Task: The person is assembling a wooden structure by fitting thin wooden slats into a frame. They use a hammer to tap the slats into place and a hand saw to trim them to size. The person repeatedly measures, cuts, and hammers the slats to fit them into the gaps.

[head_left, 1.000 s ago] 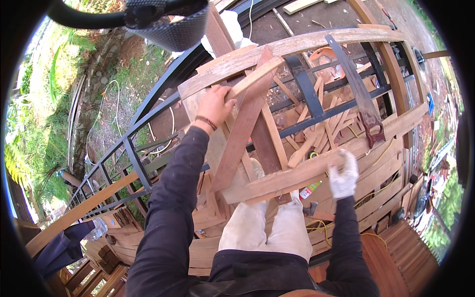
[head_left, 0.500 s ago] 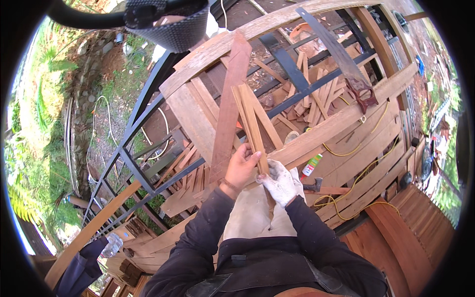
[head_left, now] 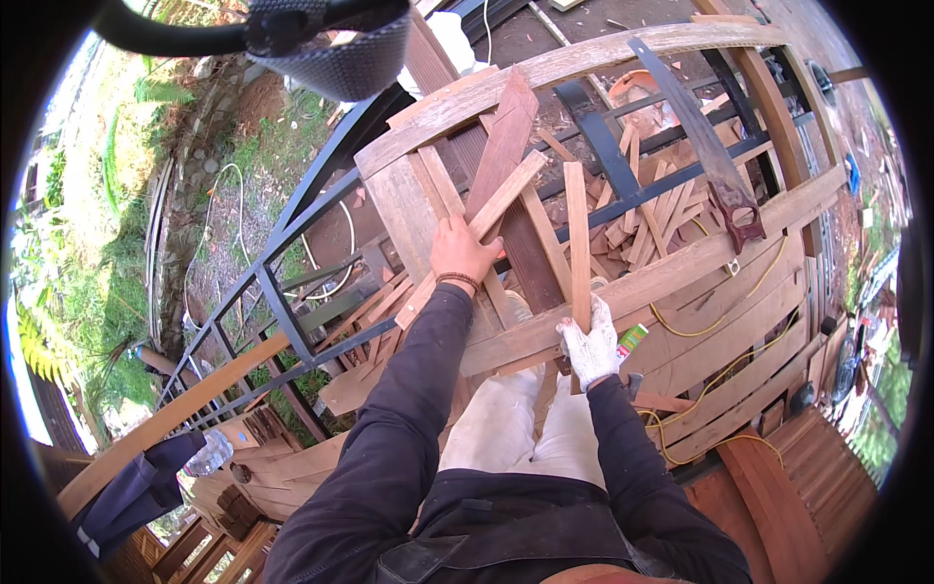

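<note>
My left hand (head_left: 465, 251), bare with a bracelet at the wrist, is closed over a short wooden strip (head_left: 513, 193). That strip lies slantwise over a wider reddish board (head_left: 504, 136) with a pointed end. To the right, my right hand (head_left: 591, 347) in a whitish work glove grips a second wooden strip (head_left: 577, 234), which points away from me. Part of this strip is covered by the gloved fingers. Beneath both strips is a wooden frame with a long front rail (head_left: 671, 265).
A handsaw (head_left: 696, 136) rests across the frame at the right. Offcuts (head_left: 662, 214) are heaped between dark metal bars (head_left: 595, 127). Beside my right hand are a green-and-white bottle (head_left: 631, 339) and a yellow cord (head_left: 671, 428). A clear plastic bottle (head_left: 208, 454) is at lower left.
The two strips, held together in both hands before, are now apart. My left hand has carried one forward over the reddish board; my right hand has moved slightly right with the other.
</note>
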### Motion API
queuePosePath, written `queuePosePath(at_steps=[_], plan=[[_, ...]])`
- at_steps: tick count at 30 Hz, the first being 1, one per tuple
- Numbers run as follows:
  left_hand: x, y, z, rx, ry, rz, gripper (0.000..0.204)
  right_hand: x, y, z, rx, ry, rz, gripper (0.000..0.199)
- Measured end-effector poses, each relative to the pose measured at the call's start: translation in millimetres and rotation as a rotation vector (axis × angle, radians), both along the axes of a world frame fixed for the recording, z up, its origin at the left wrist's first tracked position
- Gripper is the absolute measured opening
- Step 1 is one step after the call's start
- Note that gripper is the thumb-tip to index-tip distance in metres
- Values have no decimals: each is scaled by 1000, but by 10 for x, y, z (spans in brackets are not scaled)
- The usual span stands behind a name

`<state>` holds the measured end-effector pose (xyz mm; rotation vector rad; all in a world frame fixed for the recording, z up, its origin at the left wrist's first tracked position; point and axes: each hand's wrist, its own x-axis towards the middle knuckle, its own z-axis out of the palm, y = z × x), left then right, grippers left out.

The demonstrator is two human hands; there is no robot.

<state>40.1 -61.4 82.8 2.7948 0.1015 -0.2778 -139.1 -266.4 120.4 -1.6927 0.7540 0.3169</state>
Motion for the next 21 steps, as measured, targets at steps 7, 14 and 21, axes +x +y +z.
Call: queuePosePath(at_steps=[7,14,21], plan=[[-236,682,76,-36,-6,373,75,132,129,24,-303,-82,277,70],[-522,755,-161,-27,-2,469,80,638,592,-385,-424,-203,471,71],[-618,830,-166,-97,-36,453,81,923,880,-559,-511,-188,622,68]])
